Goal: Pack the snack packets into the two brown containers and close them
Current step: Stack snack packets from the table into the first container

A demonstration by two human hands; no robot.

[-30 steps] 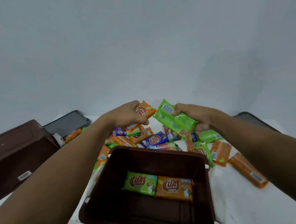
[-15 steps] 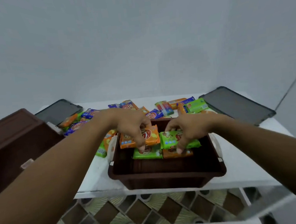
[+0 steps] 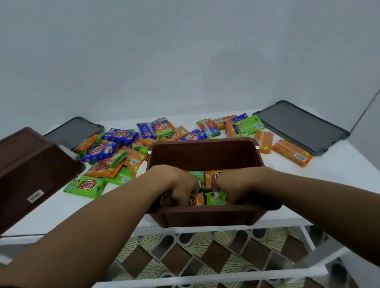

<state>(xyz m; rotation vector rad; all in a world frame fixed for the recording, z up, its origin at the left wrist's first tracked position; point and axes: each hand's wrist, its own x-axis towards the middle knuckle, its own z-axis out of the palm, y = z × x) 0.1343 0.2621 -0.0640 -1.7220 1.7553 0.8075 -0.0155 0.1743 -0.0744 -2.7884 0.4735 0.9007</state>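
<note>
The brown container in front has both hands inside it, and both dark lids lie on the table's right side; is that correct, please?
Not quite: the head view shows one dark lid on the right of the table and the other lid at far left. The left hand and right hand are inside the brown container.

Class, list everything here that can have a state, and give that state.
Middle container, open, partly filled.
Left container, overturned, base up.
Left lid, off, lying flat.
Right lid, off, lying flat.
Loose packets, scattered on table.
Left hand, grips orange packet in container.
Right hand, grips green packet in container.
</note>
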